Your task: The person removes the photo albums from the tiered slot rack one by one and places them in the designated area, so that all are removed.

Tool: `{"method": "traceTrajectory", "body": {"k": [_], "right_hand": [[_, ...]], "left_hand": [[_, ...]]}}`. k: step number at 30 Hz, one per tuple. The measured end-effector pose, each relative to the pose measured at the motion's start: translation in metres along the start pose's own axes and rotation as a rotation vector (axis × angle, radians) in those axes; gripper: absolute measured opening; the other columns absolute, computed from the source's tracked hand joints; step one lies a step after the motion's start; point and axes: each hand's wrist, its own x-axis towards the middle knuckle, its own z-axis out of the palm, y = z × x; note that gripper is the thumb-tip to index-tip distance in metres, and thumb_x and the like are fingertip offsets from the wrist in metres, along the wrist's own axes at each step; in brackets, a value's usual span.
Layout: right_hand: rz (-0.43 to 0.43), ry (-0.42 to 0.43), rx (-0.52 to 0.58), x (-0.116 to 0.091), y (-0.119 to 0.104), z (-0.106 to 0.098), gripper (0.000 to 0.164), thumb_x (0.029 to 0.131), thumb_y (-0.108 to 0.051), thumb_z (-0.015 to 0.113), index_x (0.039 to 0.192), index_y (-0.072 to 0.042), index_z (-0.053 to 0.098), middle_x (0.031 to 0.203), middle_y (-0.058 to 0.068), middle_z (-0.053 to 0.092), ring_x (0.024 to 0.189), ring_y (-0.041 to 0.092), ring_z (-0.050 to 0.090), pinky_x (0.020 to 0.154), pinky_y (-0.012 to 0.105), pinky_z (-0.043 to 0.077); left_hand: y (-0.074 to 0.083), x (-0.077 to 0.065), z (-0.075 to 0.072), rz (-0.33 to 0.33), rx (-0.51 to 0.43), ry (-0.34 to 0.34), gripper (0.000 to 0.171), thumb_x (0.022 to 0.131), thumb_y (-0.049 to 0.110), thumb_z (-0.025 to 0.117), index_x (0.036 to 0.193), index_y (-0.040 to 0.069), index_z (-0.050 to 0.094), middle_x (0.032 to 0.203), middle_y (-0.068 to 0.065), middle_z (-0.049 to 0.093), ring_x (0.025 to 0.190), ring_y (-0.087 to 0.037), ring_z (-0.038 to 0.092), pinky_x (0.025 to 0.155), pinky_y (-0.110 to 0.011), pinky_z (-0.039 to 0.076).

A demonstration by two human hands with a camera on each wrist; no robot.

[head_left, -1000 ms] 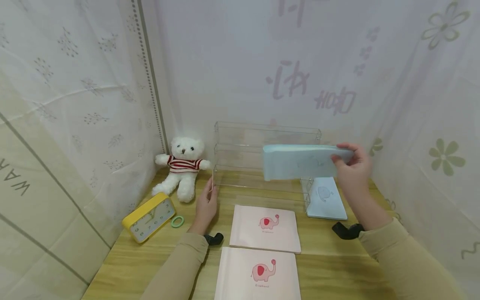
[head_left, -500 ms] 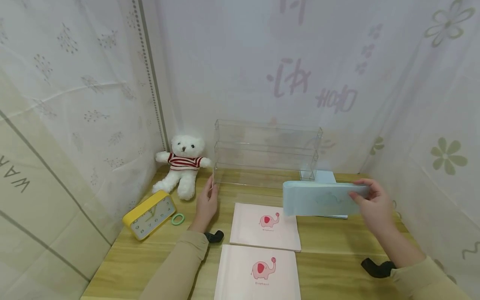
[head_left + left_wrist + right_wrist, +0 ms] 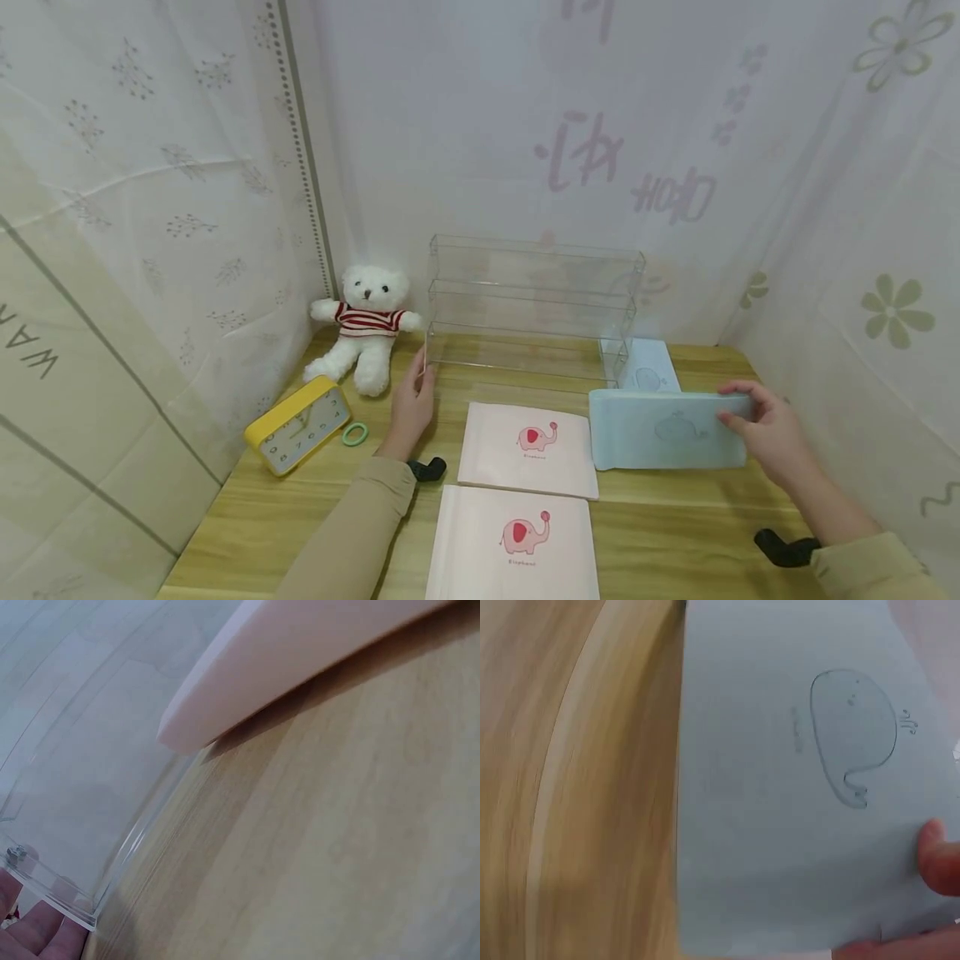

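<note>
My right hand (image 3: 772, 437) pinches the right end of a pale blue notebook (image 3: 667, 429), thumb on its cover. The cover carries a whale drawing, plain in the right wrist view on the same notebook (image 3: 757, 847). The notebook is tilted just right of two pink elephant notebooks. At the left end of a clear acrylic tiered rack (image 3: 525, 350), my left hand (image 3: 411, 408) grips the side panel. In the left wrist view, the fingers (image 3: 64, 941) show at the lower corner of the clear panel (image 3: 82, 787). Part of that hand is out of frame.
One pink notebook (image 3: 491, 454) lies before the rack, another pink notebook (image 3: 465, 542) nearer me. A second blue notebook (image 3: 652, 358) lies behind the held one. On the left are a white teddy bear (image 3: 367, 325), a yellow clock (image 3: 300, 425) and a green ring (image 3: 355, 434).
My right hand has brought the blue notebook down and to the right, from in front of the rack to beside the pink notebooks. My left hand has stayed at the rack's side.
</note>
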Motion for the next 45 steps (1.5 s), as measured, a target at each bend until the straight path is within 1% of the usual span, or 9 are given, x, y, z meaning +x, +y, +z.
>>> {"method": "traceTrajectory", "body": {"k": [3,6,9,11,19,25,26,35,45], "right_hand": [[-0.064,-0.046,-0.161,0.004,0.005,-0.005,0.032,0.103,-0.007,0.077,0.133,-0.001,0.067,0.128,-0.002,0.069,0.101,-0.004,0.057,0.075,0.011,0.047],[-0.147,-0.109,-0.315,0.01,0.01,-0.01,0.037,0.098,-0.002,0.08,0.133,-0.005,0.069,0.131,0.023,0.071,0.108,0.022,0.066,0.086,0.032,0.053],[-0.181,-0.182,-0.401,0.016,0.013,-0.014,0.045,0.094,0.002,0.082,0.136,-0.006,0.068,0.132,0.028,0.071,0.12,0.046,0.064,0.095,0.058,0.051],[-0.175,-0.216,-0.412,0.018,0.014,-0.015,0.05,0.092,0.003,0.082,0.139,-0.005,0.067,0.135,0.03,0.069,0.124,0.052,0.062,0.097,0.07,0.049],[-0.191,-0.224,-0.409,0.023,0.018,-0.014,0.053,0.09,0.005,0.083,0.14,-0.006,0.067,0.139,0.031,0.068,0.131,0.058,0.059,0.108,0.08,0.039],[-0.181,-0.276,-0.455,0.03,0.024,-0.01,0.051,0.091,0.004,0.083,0.139,-0.008,0.069,0.144,0.03,0.066,0.135,0.057,0.058,0.107,0.073,0.05],[-0.177,-0.286,-0.469,0.031,0.025,-0.009,0.051,0.092,0.004,0.082,0.139,-0.009,0.07,0.145,0.029,0.066,0.134,0.056,0.059,0.1,0.07,0.054],[-0.248,-0.3,-0.479,0.029,0.031,0.002,0.048,0.089,0.008,0.081,0.134,-0.007,0.074,0.14,0.029,0.069,0.132,0.059,0.061,0.105,0.076,0.051],[-0.225,-0.323,-0.536,0.019,0.04,0.018,0.054,0.087,0.014,0.075,0.131,-0.016,0.078,0.14,0.03,0.068,0.13,0.059,0.062,0.102,0.075,0.053]], "left_hand": [[0.001,0.0,0.0,-0.001,-0.01,0.001,0.053,0.118,0.029,0.053,0.17,0.029,0.044,0.16,-0.023,0.06,0.138,-0.046,0.068,0.115,-0.065,0.053],[0.001,0.0,-0.001,0.001,-0.015,0.008,0.053,0.118,0.03,0.054,0.17,0.03,0.045,0.159,-0.023,0.061,0.137,-0.046,0.068,0.113,-0.066,0.054],[0.0,0.0,-0.001,0.002,-0.008,0.016,0.053,0.118,0.03,0.054,0.17,0.03,0.045,0.159,-0.023,0.061,0.136,-0.046,0.069,0.112,-0.066,0.055],[0.0,0.0,-0.001,-0.001,-0.01,0.019,0.053,0.118,0.031,0.054,0.17,0.03,0.045,0.159,-0.023,0.062,0.136,-0.046,0.069,0.113,-0.066,0.054],[0.0,-0.001,-0.002,0.008,-0.018,0.02,0.053,0.118,0.03,0.054,0.17,0.028,0.046,0.158,-0.024,0.063,0.136,-0.047,0.069,0.114,-0.066,0.053],[0.001,-0.002,-0.001,0.001,-0.018,0.011,0.054,0.118,0.03,0.053,0.171,0.03,0.043,0.16,-0.024,0.06,0.136,-0.046,0.069,0.113,-0.067,0.054],[0.001,-0.003,-0.001,0.001,-0.016,0.009,0.054,0.118,0.029,0.052,0.172,0.03,0.042,0.161,-0.024,0.06,0.136,-0.046,0.069,0.113,-0.067,0.054],[0.001,-0.001,0.001,0.007,-0.009,0.005,0.053,0.118,0.027,0.053,0.171,0.029,0.044,0.159,-0.025,0.061,0.136,-0.046,0.069,0.114,-0.067,0.053],[-0.003,-0.001,0.001,0.019,-0.007,0.012,0.054,0.118,0.025,0.053,0.171,0.029,0.044,0.159,-0.024,0.061,0.135,-0.046,0.07,0.112,-0.068,0.054]]}}
